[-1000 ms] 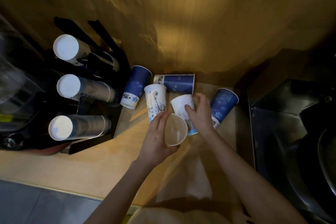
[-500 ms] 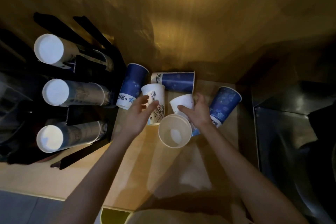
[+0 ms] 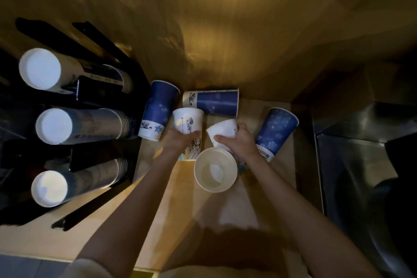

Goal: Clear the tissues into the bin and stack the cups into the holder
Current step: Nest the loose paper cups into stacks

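Several paper cups are grouped on the wooden counter (image 3: 158, 198) against the back wall. My left hand (image 3: 178, 140) is closed around a white illustrated cup (image 3: 188, 121). My right hand (image 3: 240, 143) grips a smaller white cup (image 3: 222, 130) lying on its side. A white cup (image 3: 215, 172) sits mouth-up just in front of my right hand, touching my wrist. One blue cup (image 3: 158, 113) leans at the left, another blue cup (image 3: 214, 102) lies sideways at the back, and a third blue cup (image 3: 276, 131) tilts at the right. No tissues are in view.
A black cup holder (image 3: 94, 160) fills the left side with three stacks of cups: top stack (image 3: 40, 69), middle stack (image 3: 54, 125), bottom stack (image 3: 48, 187). A dark metal sink (image 3: 352, 165) borders the counter on the right. A gold wall (image 3: 225, 29) closes off the back.
My left hand let go of the mouth-up white cup, reached left and forward, and closed on the white illustrated cup. My right hand stayed on the small white cup.
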Demonstrator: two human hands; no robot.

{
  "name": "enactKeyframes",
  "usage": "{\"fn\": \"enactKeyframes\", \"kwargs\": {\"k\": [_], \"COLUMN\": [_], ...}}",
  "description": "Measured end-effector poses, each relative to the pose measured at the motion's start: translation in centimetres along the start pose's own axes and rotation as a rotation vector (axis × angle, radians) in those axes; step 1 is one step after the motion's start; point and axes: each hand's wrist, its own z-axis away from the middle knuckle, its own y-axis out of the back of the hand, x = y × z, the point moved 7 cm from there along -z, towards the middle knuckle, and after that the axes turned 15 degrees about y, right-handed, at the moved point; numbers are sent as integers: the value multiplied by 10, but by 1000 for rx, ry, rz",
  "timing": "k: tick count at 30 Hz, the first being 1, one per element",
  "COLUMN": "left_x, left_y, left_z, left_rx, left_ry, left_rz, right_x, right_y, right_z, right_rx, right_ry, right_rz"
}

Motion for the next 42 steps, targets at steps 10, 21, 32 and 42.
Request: {"fn": "enactKeyframes", "kwargs": {"k": [10,21,32,42], "left_x": [39,13,-21,-39], "left_y": [59,36,2,-6], "left_z": [77,152,127,119], "left_rx": [-3,-215,-262,-282], "left_ry": [-343,-702,-664,-657], "left_rz": [203,265,98,100], "right_x": [-25,-106,-172,-106], "right_y": [26,110,134,44], "right_z": [1,31,100,123], "right_rx": [-70,294,373,123], "right_ry": [75,428,662,660], "right_rz": [-59,-413,-794,-309]}}
